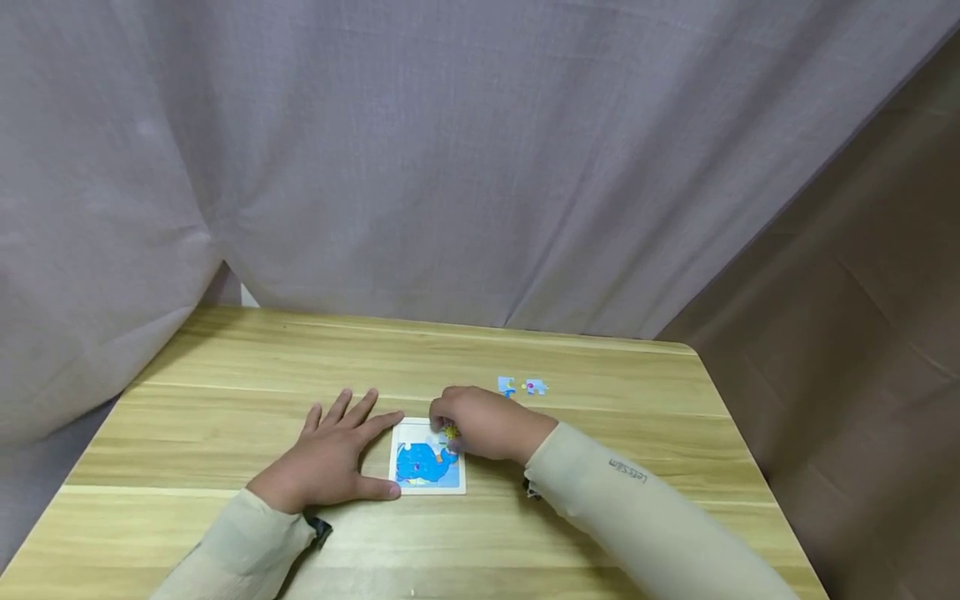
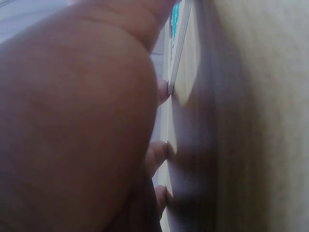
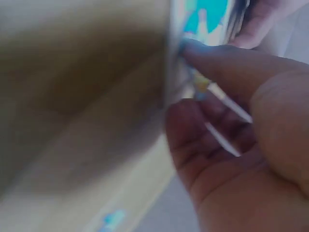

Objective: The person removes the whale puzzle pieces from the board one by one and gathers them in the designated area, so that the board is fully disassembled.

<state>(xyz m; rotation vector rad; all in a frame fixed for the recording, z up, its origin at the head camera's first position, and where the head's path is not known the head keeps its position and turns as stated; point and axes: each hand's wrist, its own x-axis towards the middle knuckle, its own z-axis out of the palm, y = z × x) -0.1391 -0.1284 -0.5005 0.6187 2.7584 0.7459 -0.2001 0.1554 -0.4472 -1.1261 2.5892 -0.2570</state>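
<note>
A small square jigsaw puzzle tray with a pale rim lies on the table, a blue whale picture partly filled in. My left hand is spread flat beside it, thumb at the near left corner and index fingertip at the far left corner. In the left wrist view the edge of the tray shows past the palm. My right hand pinches a puzzle piece with a yellow print over the tray's far right part. The right wrist view shows thumb and fingers curled around that piece.
Two loose light-blue puzzle pieces, one left and one right, lie beyond the right hand. The wooden table ends at a grey curtain behind, with a brown curtain along the right.
</note>
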